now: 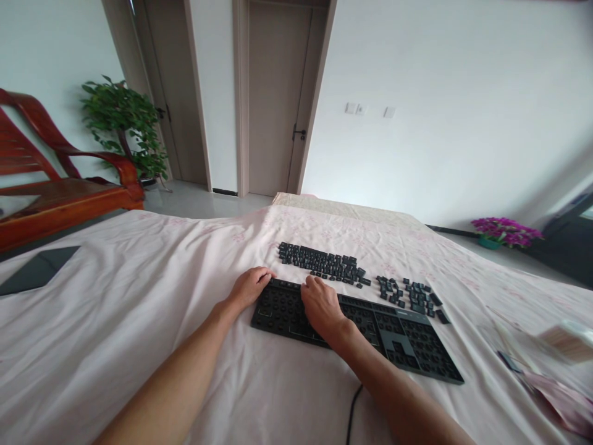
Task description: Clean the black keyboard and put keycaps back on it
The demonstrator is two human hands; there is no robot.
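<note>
A black keyboard [407, 346] with its keycaps off lies on the pink cloth, slightly angled, its cable running toward me. At its upper left corner my left hand [252, 287] is closed, the fingertips on the edge. My right hand [321, 304] bends over the left half of the board, fingers curled together near the top edge; whatever they pinch is hidden. Beyond the board, loose black keycaps [319, 262] lie in rough rows. A second group of keycaps [419, 298] sits to the right, behind the number pad end.
A dark flat panel [37, 269] rests on the cloth [185, 303] at far left. On the right are a clear container [567, 340], a small dark tool [509, 361] and a pink cloth piece [563, 398]. A wooden chair [69, 198] stands at left.
</note>
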